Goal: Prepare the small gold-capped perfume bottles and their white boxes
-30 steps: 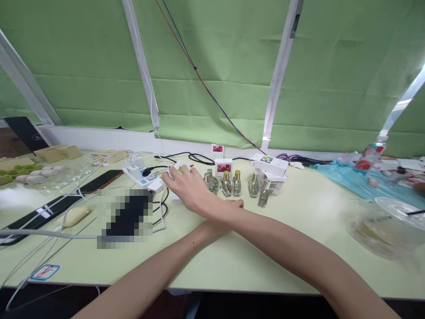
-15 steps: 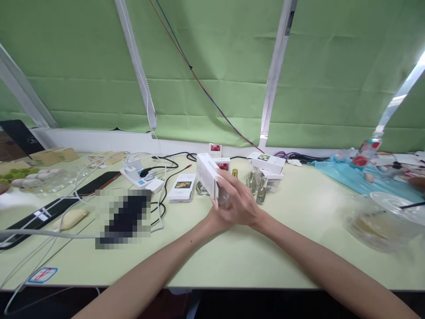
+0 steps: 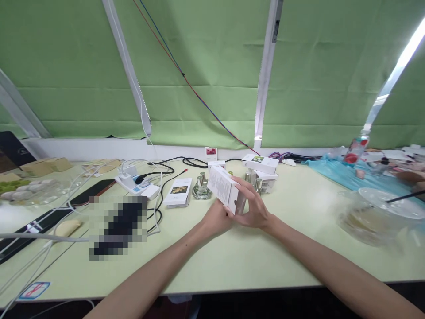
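Note:
A white box [image 3: 224, 184] with small printed text on its broad face is held up tilted above the table. My right hand [image 3: 254, 206] grips its right end, with thumb and fingers on opposite sides. Against the lower side of the box, my left hand [image 3: 217, 217] is closed, its fingers mostly hidden behind the box. Just left of the box stand small glass bottles [image 3: 201, 190] with silvery caps. Further silver-capped bottles [image 3: 258, 185] show behind my right hand, partly covered by it.
Left of the bottles lies a white box with a yellow picture [image 3: 178, 192]. More white boxes [image 3: 260, 164] are stacked at the back. Cables and a power strip [image 3: 134, 186] spread on the left. A lidded plastic bowl [image 3: 368, 221] and a blue cloth [image 3: 335, 173] occupy the right.
The box has turned so that its printed broad face shows. My right hand has shifted slightly right and lower along it. The whole view has shifted a little.

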Motion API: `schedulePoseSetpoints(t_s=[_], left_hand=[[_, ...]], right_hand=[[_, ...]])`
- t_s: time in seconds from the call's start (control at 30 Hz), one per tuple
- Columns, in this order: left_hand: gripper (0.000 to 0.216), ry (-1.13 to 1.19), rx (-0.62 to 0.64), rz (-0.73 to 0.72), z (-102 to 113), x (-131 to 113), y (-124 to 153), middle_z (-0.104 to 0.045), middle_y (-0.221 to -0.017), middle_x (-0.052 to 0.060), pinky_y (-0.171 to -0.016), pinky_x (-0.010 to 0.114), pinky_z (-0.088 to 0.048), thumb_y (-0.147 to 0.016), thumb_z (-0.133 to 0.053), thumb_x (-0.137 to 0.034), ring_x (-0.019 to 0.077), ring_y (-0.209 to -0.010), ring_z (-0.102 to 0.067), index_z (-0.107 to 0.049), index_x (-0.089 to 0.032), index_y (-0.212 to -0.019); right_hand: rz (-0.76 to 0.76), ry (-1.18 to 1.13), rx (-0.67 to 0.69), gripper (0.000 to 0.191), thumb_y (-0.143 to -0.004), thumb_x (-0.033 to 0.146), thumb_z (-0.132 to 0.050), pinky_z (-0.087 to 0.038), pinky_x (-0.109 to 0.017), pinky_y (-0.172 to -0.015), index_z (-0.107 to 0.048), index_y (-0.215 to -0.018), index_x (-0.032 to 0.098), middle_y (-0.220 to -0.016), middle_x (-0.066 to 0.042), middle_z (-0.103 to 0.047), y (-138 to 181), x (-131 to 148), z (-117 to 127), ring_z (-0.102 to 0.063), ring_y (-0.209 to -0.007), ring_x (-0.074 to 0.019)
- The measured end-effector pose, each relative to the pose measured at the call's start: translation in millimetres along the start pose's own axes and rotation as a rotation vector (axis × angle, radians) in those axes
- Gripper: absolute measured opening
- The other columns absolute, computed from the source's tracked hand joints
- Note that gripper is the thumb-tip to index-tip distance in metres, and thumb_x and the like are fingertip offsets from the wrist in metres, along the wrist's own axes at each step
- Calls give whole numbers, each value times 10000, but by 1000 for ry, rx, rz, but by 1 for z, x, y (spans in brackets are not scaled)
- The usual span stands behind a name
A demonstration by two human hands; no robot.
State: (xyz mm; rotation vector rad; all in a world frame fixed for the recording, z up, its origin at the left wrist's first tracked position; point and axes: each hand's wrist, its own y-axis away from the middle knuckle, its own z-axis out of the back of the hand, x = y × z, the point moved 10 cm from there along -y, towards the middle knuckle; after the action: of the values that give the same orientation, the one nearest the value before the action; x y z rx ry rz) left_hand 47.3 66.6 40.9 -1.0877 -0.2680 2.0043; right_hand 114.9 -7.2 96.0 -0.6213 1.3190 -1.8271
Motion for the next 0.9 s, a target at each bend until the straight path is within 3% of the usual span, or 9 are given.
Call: schedulePoseSetpoints(t_s=[0.1,0.23,0.43,0.5,0.7,0.9], left_hand=[[252,68,90,31,-7,3,1,-651,-910,37,-622,249,-462,-771,-526,-120,157,-785,-573,-604,-180,-1003],[47,-4,141,39,-9,7,2,-546,-685,-7,-557,240,-370,-796,-524,-167,114,-636,-474,-554,-160,-760],[227,-52,149,-83,-3,-11,4,-400,-519,-62,-482,227,-273,-826,-552,-233,62,-482,-332,-499,-166,-616],[245,-87,125,-170,1,-20,7,-417,-502,-62,-476,222,-289,-796,-609,-250,61,-473,-341,-500,-168,-593],[274,-220,-159,-452,34,-53,16,-421,-449,-69,-451,218,-314,-839,-623,-323,64,-418,-356,-545,-191,-613],[404,-291,-266,-485,50,-58,14,-407,-454,-40,-457,257,-281,-963,-436,-271,82,-413,-343,-467,-197,-568]], right_hand=[[-29,-5,-66,899,-782,243,-742,-552,-543,-977,-223,-1516,249,-1414,-203,-529,-4,-4,10,-546,-1318,-334],[-62,-19,-106,872,-795,279,-732,-555,-539,-962,-226,-1503,237,-1354,-196,-558,-6,-10,20,-572,-1272,-340],[-105,47,-107,816,-847,364,-674,-572,-495,-898,-211,-1506,231,-1303,-196,-586,-7,-18,29,-616,-1185,-339],[-119,43,-104,814,-849,402,-670,-585,-467,-851,-223,-1505,223,-1270,-191,-602,-6,-21,32,-641,-1125,-332],[-162,83,-70,833,-833,435,-678,-578,-438,-833,-247,-1507,201,-1260,-182,-603,-5,-32,38,-651,-1079,-323],[-206,60,0,740,-845,428,-672,-578,-402,-799,-327,-1459,201,-1221,-158,-633,-7,-36,30,-677,-1000,-284]])
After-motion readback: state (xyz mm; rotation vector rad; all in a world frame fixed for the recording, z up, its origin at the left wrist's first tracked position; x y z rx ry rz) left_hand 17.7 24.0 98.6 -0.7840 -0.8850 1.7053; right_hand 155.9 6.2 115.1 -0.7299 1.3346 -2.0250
